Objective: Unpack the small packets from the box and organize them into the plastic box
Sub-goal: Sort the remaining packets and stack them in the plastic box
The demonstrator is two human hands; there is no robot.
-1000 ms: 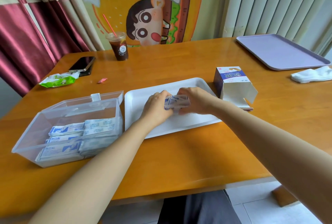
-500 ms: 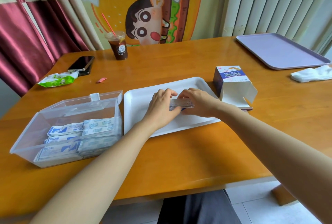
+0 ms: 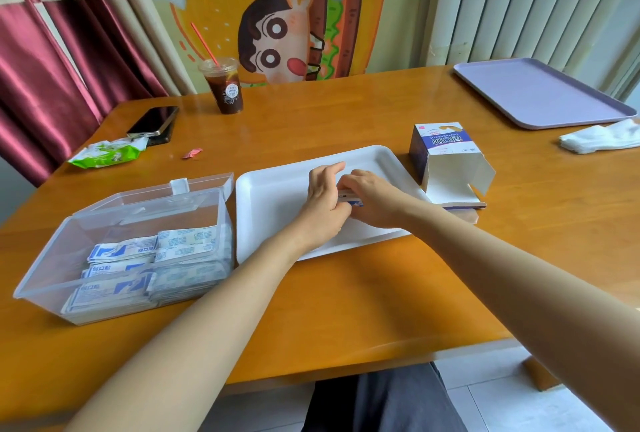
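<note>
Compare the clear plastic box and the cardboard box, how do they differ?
The plastic box is clear; the cardboard box is opaque white and blue. The plastic box sits upright left of the white tray, holding stacked packets; the cardboard box lies on its side right of it, flaps open. Both are open.

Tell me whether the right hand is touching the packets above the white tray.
Touching. The head view shows the right hand with fingers curled over the packets, and the left hand gripping their other side.

Wooden table (image 3: pixel 346 293), maroon curtains (image 3: pixel 41 85), cartoon mural (image 3: pixel 284 16), white blinds (image 3: pixel 519 2)
</note>
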